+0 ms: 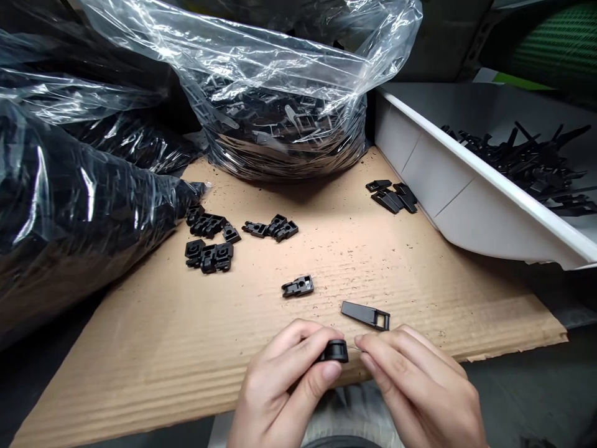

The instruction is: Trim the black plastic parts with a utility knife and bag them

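L hand (284, 379) gripping blk part (336, 351), R hand (420, 382) pinching thin wire (353, 348), cardboard (186, 348) below

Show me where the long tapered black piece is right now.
In the head view, the tapered piece lies on the cardboard, just beyond the right hand.

Shining glossily on the plastic bag (284, 68), looking matt and ribbed on cardboard (186, 348), smooth on the held plastic part (336, 351).

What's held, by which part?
Left hand: small black part, by its left end, thumb and fingers. Right hand: something thin, by one end; too fine to identify.
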A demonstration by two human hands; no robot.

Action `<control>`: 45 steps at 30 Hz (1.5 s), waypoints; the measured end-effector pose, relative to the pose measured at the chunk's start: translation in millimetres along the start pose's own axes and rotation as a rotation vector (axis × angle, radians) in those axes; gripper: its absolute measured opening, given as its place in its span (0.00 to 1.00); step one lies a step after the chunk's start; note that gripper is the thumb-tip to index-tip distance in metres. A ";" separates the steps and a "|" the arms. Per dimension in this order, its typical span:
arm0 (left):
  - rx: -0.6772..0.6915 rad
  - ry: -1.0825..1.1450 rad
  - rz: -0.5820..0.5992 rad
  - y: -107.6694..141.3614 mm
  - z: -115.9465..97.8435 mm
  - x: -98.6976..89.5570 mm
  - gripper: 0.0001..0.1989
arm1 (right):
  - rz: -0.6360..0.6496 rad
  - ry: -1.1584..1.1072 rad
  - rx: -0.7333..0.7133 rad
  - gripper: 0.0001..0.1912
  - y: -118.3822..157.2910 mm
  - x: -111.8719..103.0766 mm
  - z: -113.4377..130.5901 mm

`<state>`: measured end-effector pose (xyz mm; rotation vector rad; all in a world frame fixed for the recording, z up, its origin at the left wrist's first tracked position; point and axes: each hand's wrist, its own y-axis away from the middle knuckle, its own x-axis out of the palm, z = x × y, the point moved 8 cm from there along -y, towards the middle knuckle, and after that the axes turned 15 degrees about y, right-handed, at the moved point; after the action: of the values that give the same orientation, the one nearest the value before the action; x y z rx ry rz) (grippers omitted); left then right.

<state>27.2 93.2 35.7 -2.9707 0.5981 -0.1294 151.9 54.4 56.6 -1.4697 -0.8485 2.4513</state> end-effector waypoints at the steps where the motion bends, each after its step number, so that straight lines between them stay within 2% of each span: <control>1: -0.016 0.012 0.003 0.3 0.7 0.8 0.10 | -0.002 0.008 -0.001 0.10 -0.1 -0.3 0.4; 12: 0.040 -0.002 0.042 -0.5 -2.0 -0.1 0.11 | 0.039 -0.016 -0.002 0.10 -0.6 3.5 1.6; 18: 0.097 -0.041 0.080 2.7 -2.0 -1.1 0.14 | 0.372 -0.294 0.191 0.11 -4.1 17.6 -4.3; 23: 0.127 -0.070 0.101 1.8 -5.0 1.8 0.14 | 0.426 -0.358 0.237 0.12 -4.5 18.6 -7.0; 25: 0.133 -0.080 0.113 0.9 -4.7 3.2 0.15 | 0.537 -0.486 0.297 0.12 -0.9 25.3 -9.6; 28: 0.161 -0.133 0.126 2.1 -3.5 4.3 0.17 | 0.935 -0.815 0.392 0.12 17.4 42.3 -0.2; 29: 0.171 -0.165 0.126 3.3 -2.8 4.2 0.17 | 1.026 -0.889 0.404 0.12 22.3 43.7 3.6; 30: 0.181 -0.201 0.122 4.8 -2.2 3.9 0.18 | 1.038 -0.903 0.405 0.12 23.1 43.1 3.6; 31: 0.194 -0.238 0.113 6.5 -1.9 3.4 0.18 | 0.960 -0.843 0.403 0.11 19.5 40.8 -1.3; 34: 0.254 -0.350 0.066 12.4 -3.6 2.0 0.18 | 0.458 -0.470 0.348 0.09 1.0 17.3 -21.0; 35: 0.282 -0.388 0.055 14.3 -4.8 2.7 0.18 | 0.345 -0.376 0.317 0.08 -0.5 10.6 -21.7; 36: 0.308 -0.424 0.048 16.0 -6.0 3.8 0.18 | 0.288 -0.323 0.288 0.08 -0.1 8.0 -20.2; 40: 0.376 -0.506 0.045 19.4 -8.1 8.0 0.21 | 0.311 -0.298 0.229 0.08 4.4 14.9 -13.3; 45: 0.385 -0.497 0.048 20.0 -8.9 6.5 0.23 | 0.351 -0.284 0.231 0.10 0.0 14.9 -15.0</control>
<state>24.6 71.5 42.5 -2.4736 0.5057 0.4351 157.1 66.3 40.0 -1.2994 -0.3467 2.9463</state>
